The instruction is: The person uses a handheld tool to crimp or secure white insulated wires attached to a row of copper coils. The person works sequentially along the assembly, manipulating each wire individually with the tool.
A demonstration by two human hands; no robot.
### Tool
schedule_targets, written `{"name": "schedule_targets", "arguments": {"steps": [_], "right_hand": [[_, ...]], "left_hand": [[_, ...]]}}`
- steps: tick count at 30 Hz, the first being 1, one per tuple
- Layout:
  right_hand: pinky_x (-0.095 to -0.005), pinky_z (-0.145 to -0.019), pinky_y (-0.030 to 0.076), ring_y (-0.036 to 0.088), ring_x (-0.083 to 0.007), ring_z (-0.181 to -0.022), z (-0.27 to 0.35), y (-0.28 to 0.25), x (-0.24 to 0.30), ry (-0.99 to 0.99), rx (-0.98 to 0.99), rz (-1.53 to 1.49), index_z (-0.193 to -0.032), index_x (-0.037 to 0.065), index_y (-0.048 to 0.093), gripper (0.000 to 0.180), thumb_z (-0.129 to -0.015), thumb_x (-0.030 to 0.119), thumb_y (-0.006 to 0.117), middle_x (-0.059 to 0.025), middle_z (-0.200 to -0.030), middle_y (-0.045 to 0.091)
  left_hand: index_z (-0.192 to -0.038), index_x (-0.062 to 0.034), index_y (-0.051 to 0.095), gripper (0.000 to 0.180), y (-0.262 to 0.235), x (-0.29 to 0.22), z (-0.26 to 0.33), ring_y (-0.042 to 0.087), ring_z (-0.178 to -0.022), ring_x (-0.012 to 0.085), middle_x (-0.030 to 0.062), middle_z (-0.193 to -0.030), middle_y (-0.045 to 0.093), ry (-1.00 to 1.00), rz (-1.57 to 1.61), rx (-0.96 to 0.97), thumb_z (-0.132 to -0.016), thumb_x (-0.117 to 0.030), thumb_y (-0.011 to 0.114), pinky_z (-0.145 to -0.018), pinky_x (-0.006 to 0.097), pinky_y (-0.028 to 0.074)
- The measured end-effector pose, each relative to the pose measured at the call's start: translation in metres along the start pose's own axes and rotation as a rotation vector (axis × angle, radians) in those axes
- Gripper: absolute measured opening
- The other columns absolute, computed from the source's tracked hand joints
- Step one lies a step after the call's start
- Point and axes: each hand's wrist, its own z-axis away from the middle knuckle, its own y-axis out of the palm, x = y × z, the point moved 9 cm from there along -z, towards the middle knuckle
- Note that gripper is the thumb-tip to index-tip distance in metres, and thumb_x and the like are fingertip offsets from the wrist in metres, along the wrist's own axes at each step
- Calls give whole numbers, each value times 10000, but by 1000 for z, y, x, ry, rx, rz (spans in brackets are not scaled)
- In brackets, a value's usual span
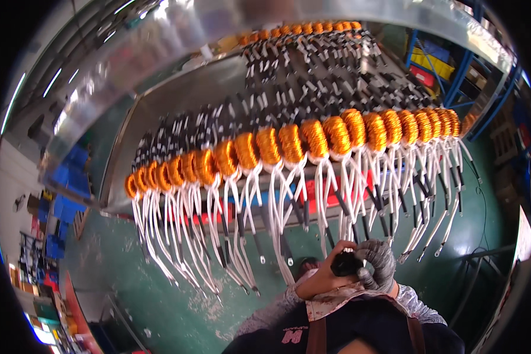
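Note:
Close to my body, my left hand (323,279) is closed round a dark, rounded black object (346,264) whose kind I cannot make out. My right hand (379,264), in a grey glove, is right beside it with curled fingers. What those fingers hold, if anything, is hidden. Just beyond both hands, a long row of copper-wire coils (269,146) lines the near edge of a metal table (159,106). White sleeved leads (321,194) hang from the coils over that edge, many with black sleeves and metal lugs at their ends.
Farther back on the table lie many more black-and-white leads (312,88) and another coil row (312,28). Red bins (318,197) show below the table edge. Blue bins (71,177) stand at left, a blue shelf rack (457,76) at far right. The floor (153,295) is green.

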Motion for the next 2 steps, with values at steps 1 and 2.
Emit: {"name": "schedule_targets", "arguments": {"steps": [1,2], "right_hand": [[-436,-761,456,603,-345,-847,-2,-5,0,27,-6,11,-926,34,629,237,-818,245,634,-162,-938,634],[-423,-741,462,607,-336,-835,-3,-10,-1,67,-68,-9,-884,40,638,218,-791,234,672,-149,-914,638]], "left_hand": [[-1302,-99,362,707,1,-8,-3,559,-990,103,24,-1060,588,-36,17,-11,-730,34,756,-850,254,459],[-1286,-100,374,691,1,-14,-5,564,-972,102,20,-1040,591,-72,29,-20,-727,40,755,-837,248,461]]}}
